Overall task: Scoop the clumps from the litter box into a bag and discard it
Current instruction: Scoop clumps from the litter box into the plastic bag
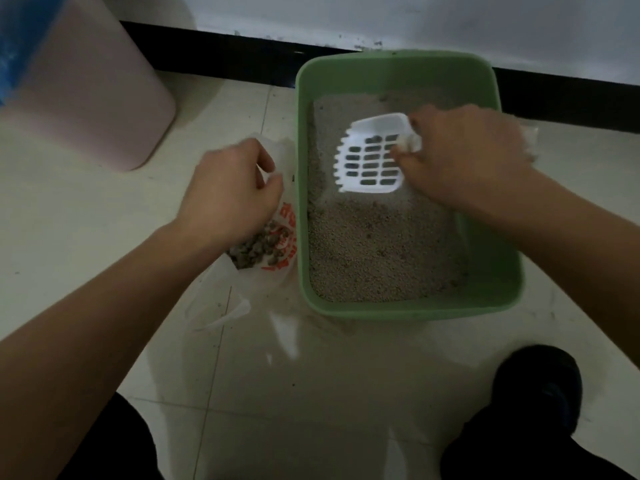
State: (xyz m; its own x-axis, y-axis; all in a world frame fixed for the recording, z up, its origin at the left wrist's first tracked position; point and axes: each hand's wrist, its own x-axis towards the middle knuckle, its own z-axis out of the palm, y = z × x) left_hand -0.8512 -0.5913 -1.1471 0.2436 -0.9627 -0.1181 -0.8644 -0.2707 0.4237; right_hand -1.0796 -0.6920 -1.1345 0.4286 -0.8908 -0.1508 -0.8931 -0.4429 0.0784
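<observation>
Head view, dim, hands slightly blurred.

- Box [408,311] sat on the floor [311,393] against the far wall. Litter [381,251] covered its bottom and looked fairly even.
- Right hand [460,157] was closed round the scoop [372,157] at its handle end, though the handle itself was hidden. Something white and crumpled showed at the fingers, and I could not tell what it was. The scoop head lay over the far half of the litter with its slots showing through. It appeared empty.
- Left hand [228,192] pinched the bag [277,268] by its rim, holding the mouth up just beside the box's left wall.
- Clumps [256,249] were in the bag, a dark heap low down.

Progress, judged: scooping was well along, and some clumps were already bagged. No obvious clump was visible in the litter, but the light was poor, so another sift may be needed. Not yet done: closing the bag and discarding it, probably in the bin [104,98] at the far left of the floor.
</observation>
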